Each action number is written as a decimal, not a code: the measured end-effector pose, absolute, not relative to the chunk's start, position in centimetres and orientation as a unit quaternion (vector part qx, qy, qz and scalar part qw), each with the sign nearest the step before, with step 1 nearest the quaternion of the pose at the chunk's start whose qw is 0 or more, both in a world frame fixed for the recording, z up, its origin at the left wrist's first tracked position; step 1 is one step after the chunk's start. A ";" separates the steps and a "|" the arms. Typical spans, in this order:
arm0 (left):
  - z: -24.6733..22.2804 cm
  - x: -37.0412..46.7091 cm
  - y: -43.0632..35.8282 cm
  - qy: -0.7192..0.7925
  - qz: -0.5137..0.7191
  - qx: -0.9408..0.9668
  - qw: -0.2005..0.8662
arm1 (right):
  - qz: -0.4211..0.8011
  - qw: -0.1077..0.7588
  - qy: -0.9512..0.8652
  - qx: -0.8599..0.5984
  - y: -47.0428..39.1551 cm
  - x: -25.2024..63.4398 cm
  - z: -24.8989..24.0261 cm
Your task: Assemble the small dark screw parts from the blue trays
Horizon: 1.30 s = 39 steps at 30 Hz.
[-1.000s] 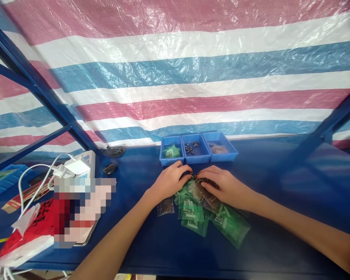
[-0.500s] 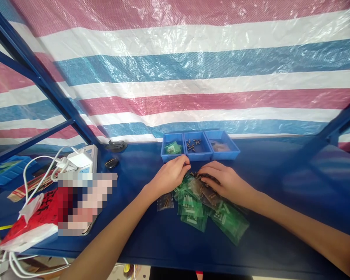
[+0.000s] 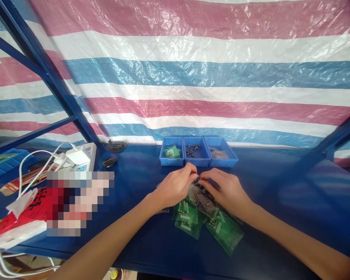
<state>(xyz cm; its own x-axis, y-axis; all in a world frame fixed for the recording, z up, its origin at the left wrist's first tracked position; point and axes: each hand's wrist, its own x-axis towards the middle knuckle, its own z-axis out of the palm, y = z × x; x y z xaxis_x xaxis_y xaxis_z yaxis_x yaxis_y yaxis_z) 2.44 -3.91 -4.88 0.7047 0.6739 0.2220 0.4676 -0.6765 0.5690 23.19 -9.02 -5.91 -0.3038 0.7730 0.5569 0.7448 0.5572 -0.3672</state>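
Both hands meet over a pile of green bags (image 3: pixel 224 229) and clear bags (image 3: pixel 207 204) on the blue table. My left hand (image 3: pixel 176 184) is closed, thumb and fingers pinched at the top of the pile; what it grips is too small to make out. Close on its right, my right hand (image 3: pixel 223 186) has its thumb and fingers drawn together at small dark metal parts (image 3: pixel 198 180); its exact hold is unclear. Just behind stand three joined blue bins: the left bin (image 3: pixel 172 161) with green bags, the middle bin (image 3: pixel 197 159) with small screw-like parts, the right bin (image 3: pixel 224 160) with clear bags.
To the left lie a power strip (image 3: pixel 89 155) with white cables, a red and white plastic bag (image 3: pixel 26 217), a black mouse (image 3: pixel 109 162) and another blue bin (image 3: pixel 10 168). A blue metal frame (image 3: pixel 61 101) and a striped sheet (image 3: pixel 192 77) stand behind.
My left hand has moved right, over the top of the pile and closer to my right hand. The view has shifted slightly, and the clear bag left of the pile is now mostly covered.
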 end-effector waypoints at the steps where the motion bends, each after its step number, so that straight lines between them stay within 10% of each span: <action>1: -5.0 2.4 -3.9 0.320 0.212 0.890 0.248 | 0.021 0.359 -0.807 -0.469 -9.0 23.1 -5.9; 39: -6.1 2.6 -4.4 0.248 0.293 0.913 0.135 | 0.023 0.398 -0.780 -0.482 -9.1 22.8 -6.1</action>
